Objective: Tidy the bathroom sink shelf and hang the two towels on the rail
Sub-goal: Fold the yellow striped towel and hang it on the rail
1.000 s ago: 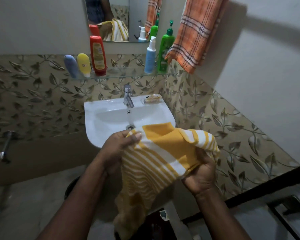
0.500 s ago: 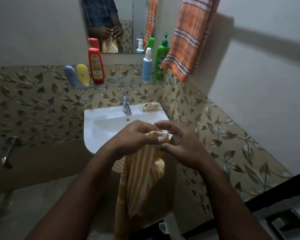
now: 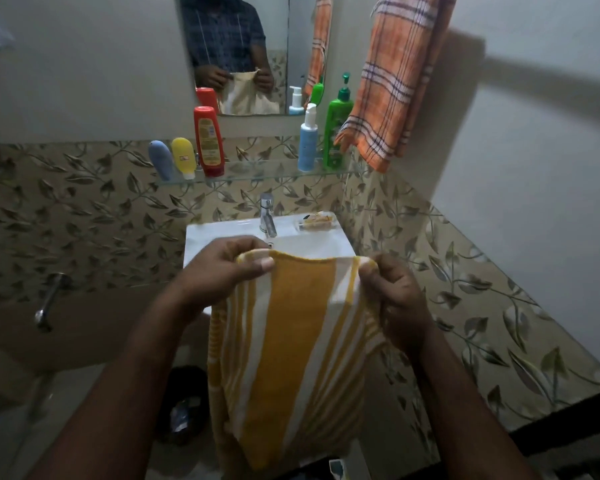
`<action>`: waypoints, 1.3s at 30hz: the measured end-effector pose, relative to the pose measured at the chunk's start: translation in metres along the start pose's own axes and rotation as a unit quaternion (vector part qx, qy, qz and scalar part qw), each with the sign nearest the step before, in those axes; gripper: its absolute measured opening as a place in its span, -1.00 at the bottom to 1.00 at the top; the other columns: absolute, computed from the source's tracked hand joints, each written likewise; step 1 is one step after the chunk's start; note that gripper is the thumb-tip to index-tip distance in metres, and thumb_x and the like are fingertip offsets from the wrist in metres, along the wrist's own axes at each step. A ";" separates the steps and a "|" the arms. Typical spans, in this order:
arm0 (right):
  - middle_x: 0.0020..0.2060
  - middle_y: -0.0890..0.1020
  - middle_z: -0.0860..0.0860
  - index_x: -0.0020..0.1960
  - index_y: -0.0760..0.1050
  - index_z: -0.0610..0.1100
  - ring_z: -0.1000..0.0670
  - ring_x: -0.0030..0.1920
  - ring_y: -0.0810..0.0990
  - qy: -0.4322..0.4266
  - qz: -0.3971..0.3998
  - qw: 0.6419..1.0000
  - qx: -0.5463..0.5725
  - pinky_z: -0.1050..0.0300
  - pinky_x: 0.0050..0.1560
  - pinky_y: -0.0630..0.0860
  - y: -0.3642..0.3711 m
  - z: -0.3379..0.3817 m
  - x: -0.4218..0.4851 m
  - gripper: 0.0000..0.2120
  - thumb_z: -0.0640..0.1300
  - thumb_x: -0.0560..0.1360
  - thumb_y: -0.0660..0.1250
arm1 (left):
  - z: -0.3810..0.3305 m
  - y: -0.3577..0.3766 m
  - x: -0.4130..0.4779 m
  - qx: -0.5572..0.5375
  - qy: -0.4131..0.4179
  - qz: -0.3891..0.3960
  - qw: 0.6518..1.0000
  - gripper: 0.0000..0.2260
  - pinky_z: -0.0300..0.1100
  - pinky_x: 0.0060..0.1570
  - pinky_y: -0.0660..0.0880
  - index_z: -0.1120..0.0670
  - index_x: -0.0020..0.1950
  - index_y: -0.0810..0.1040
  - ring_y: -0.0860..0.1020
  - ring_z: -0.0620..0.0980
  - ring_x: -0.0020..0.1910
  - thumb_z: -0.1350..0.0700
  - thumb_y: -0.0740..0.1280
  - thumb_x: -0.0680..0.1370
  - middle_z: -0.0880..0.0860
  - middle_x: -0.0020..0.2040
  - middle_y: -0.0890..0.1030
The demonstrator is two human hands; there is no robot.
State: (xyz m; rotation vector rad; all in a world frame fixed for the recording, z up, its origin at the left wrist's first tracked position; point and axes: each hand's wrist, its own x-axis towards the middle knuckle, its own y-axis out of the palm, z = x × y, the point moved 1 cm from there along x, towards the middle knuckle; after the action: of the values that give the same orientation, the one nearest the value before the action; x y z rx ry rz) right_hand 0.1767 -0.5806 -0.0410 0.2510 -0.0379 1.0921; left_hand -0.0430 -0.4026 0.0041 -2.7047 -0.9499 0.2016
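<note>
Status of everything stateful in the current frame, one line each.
Yellow striped towel: spread, hanging from both hands, not hung.
Left hand: pinches towel's top left corner.
Right hand: pinches top right corner.
Orange checked towel: hanging, upper right.
Red bottle: upright on shelf.
Blue tube: standing, leaning.
Yellow tube: standing cap-down.
Blue pump bottle: upright.
Green pump bottle: upright.
Tap: no water visible.
</note>
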 end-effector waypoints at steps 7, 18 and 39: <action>-0.22 0.67 0.06 -0.08 0.67 -0.08 0.07 -0.20 0.63 -0.160 -0.007 0.950 -0.268 0.14 -0.15 0.56 0.041 0.042 0.017 -0.92 -0.11 0.58 0.46 | 0.014 0.066 0.010 -0.082 0.043 0.045 0.995 -0.77 0.04 0.05 0.61 0.09 0.02 0.70 0.67 0.07 0.01 -0.06 0.50 0.55 0.14 -0.01 0.68; -0.16 0.72 0.13 0.01 0.70 -0.02 0.13 -0.15 0.68 -0.022 -0.032 0.878 -0.477 -0.02 -0.08 0.65 -0.026 -0.008 0.006 -0.89 -0.20 0.57 0.44 | 0.010 0.031 0.023 -0.298 0.044 -0.144 0.942 -0.71 -0.21 -0.32 0.50 0.01 -0.28 0.52 0.51 -0.06 -0.31 0.23 0.32 0.63 0.02 -0.30 0.54; -0.06 0.75 -0.17 0.12 0.70 -0.11 -0.11 -0.06 0.71 0.013 -0.141 0.983 -0.115 -0.02 0.00 0.69 -0.027 0.014 0.029 -0.84 -0.28 0.62 0.39 | 0.009 0.026 0.022 -0.081 0.022 -0.104 0.991 -0.94 -0.08 0.07 0.59 -0.04 -0.06 0.79 0.72 -0.10 -0.03 0.08 0.51 0.56 -0.03 -0.03 0.78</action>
State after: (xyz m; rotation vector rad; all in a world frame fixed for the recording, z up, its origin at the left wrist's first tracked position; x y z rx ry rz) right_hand 0.2154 -0.5699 -0.0281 0.0321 -0.1019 0.8002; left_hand -0.0129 -0.4065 -0.0127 -2.7135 -1.2754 0.0249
